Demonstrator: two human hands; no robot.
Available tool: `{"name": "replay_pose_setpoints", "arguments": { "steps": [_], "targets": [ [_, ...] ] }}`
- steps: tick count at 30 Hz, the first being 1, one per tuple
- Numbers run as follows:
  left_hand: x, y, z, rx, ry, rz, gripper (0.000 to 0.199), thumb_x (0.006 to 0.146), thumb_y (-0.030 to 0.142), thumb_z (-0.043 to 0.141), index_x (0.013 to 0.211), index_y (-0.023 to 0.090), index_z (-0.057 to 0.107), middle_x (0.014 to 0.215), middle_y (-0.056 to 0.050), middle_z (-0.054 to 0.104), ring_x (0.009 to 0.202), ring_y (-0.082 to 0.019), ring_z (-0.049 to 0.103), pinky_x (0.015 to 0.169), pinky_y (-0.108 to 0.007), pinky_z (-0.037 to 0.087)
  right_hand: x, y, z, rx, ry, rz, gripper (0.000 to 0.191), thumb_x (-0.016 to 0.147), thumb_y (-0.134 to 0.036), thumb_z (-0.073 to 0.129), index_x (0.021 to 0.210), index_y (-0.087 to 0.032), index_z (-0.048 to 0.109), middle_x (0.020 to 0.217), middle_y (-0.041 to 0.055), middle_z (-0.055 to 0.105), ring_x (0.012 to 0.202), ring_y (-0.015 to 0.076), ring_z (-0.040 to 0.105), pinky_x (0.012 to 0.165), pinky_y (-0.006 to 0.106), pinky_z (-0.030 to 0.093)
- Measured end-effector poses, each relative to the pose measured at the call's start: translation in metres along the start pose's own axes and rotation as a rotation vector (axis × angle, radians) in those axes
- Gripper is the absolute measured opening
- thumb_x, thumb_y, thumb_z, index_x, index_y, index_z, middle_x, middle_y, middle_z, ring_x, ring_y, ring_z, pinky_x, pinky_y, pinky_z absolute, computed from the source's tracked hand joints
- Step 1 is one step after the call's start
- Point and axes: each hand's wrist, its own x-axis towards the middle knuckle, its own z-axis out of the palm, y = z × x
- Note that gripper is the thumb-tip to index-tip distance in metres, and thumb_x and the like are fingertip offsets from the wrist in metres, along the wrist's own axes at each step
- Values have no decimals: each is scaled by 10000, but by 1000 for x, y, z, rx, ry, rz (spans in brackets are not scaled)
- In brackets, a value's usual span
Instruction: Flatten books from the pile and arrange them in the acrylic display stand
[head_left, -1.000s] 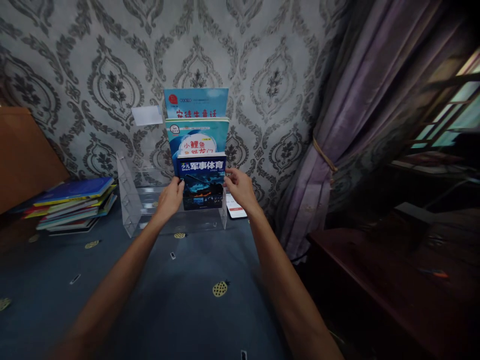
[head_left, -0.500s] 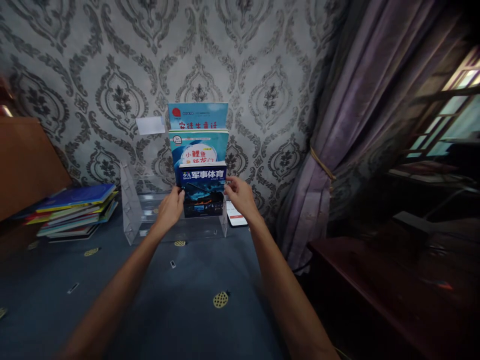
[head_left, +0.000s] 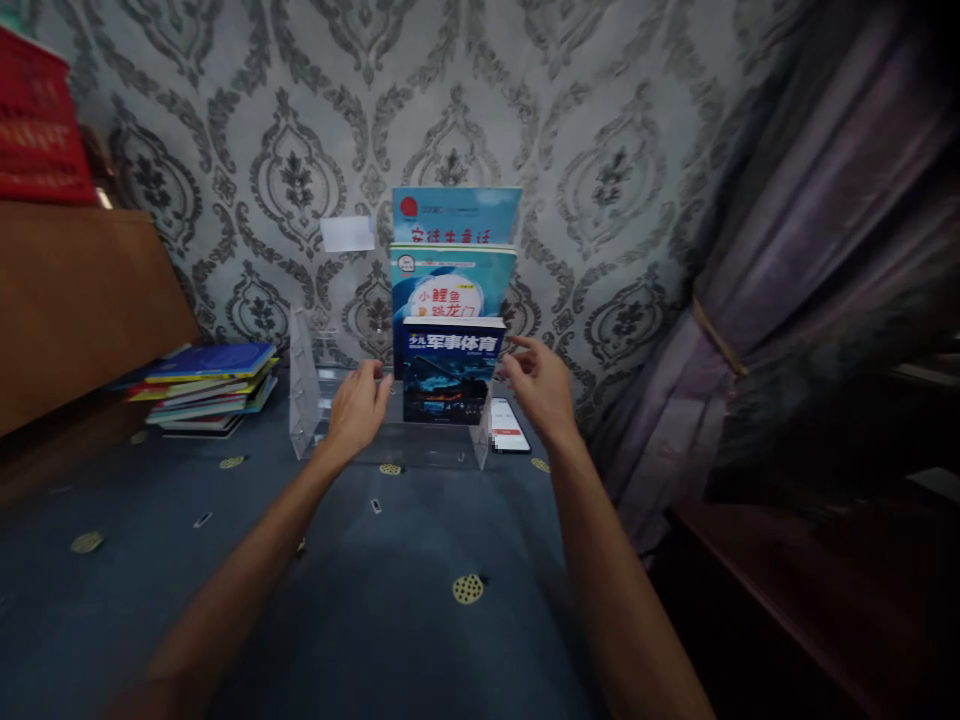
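Note:
A dark blue book (head_left: pixel 450 375) with a tank on its cover stands on the front tier of a clear tiered rack (head_left: pixel 304 385), toward the rack's right side. Behind it rise a teal book (head_left: pixel 454 275) and, farther back, a light blue book (head_left: pixel 456 212). My left hand (head_left: pixel 361 405) is just left of the dark book, fingers loosely bent and apart from it, holding nothing. My right hand (head_left: pixel 538 385) hovers beside the book's right edge, its fingers parted and empty; whether a fingertip brushes the edge I cannot tell.
A stack of books (head_left: pixel 214 385) lies left of the rack beside a brown wooden box (head_left: pixel 82 300). A phone (head_left: pixel 510 428) with a lit screen rests at the rack's right foot. Purple curtains (head_left: pixel 720 330) hang at the right, above a dark red surface (head_left: pixel 787 600).
Both hands have let go of the dark book and drawn away from its sides. The book stays standing in the rack. The camera view has turned slightly left.

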Motion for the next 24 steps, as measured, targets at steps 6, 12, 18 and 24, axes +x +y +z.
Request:
{"name": "replay_pose_setpoints", "arguments": {
  "steps": [6, 12, 18, 24],
  "targets": [
    [-15, -45, -26, 11, 90, -25, 256, 998, 310, 385, 1110, 187, 580, 1069, -106, 690, 1038, -245, 621, 937, -376, 468, -2, -17, 1, -26, 167, -75, 438, 835, -356, 562, 1231, -172, 601, 883, 73, 713, 725, 226, 654, 699, 389, 547],
    [-29, -97, -43, 137, 105, -109, 290, 995, 346, 366, 1080, 190, 595, 987, -104, 679, 951, -251, 613, 865, -353, 469, -7, -35, 2, -57, 209, -92, 401, 841, -314, 542, 1208, -166, 609, 907, 79, 691, 733, 220, 635, 671, 374, 537],
    [-29, -148, -66, 362, 50, -188, 324, 976, 282, 315, 1043, 158, 607, 1055, -153, 676, 1024, -288, 596, 935, -395, 454, -17, -64, -2, 45, 339, -161, 333, 906, -313, 508, 1187, -177, 624, 882, 72, 653, 710, 213, 634, 622, 365, 534],
    [6, -203, -95, 603, 13, -269, 502, 962, 371, 349, 1291, 56, 560, 1323, -268, 584, 1276, -402, 485, 1039, -529, 391, -59, -100, 23, 82, 95, -304, 291, 993, -324, 440, 1183, -233, 640, 892, 69, 667, 729, 214, 652, 672, 373, 563]
  ]
}}
